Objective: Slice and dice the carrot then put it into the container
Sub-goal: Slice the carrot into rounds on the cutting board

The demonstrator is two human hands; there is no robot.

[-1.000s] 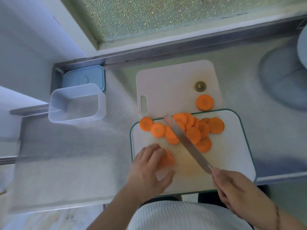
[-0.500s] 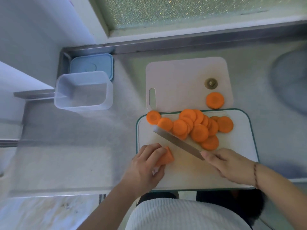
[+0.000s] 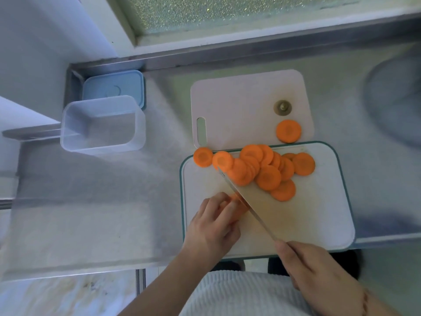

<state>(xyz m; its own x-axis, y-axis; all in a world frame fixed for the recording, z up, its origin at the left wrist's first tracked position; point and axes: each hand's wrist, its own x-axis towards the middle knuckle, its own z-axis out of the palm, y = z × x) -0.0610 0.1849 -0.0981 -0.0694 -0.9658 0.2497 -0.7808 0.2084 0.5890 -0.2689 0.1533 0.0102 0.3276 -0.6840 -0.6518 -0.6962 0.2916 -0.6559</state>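
At the bottom of the frame sits the person's white ribbed top (image 3: 239, 295). Just above it at lower right, the right hand (image 3: 319, 277) curls its fingers around the handle of a kitchen knife (image 3: 246, 201); the handle itself is hidden inside the fist. The blade runs diagonally up and to the left across the teal-rimmed cutting board (image 3: 319, 224), its tip reaching the edge of the slice pile.

Left of the blade, at lower centre, the left hand (image 3: 211, 226) rests on the board with fingers bent over the remaining carrot piece (image 3: 237, 200), pinning it down; only a small orange bit shows between the fingertips and the blade, which touches it.

Further up, a heap of round carrot slices (image 3: 264, 169) overlaps along the board's far edge, with one slice (image 3: 203, 156) at the left end hanging partly over the rim. Beyond that, a pale pink cutting board (image 3: 239, 106) lies partly under the near one; on it sit a single carrot slice (image 3: 288, 131) and, just above it, the brownish carrot top end (image 3: 282, 107).

Well apart to the left, at mid-left of the frame, stands the clear plastic container (image 3: 102, 126), with nothing orange in it. Behind it, touching the corner of the steel counter (image 3: 91, 213), lies a blue lid (image 3: 114, 87). A frosted window (image 3: 227, 12) spans the top.
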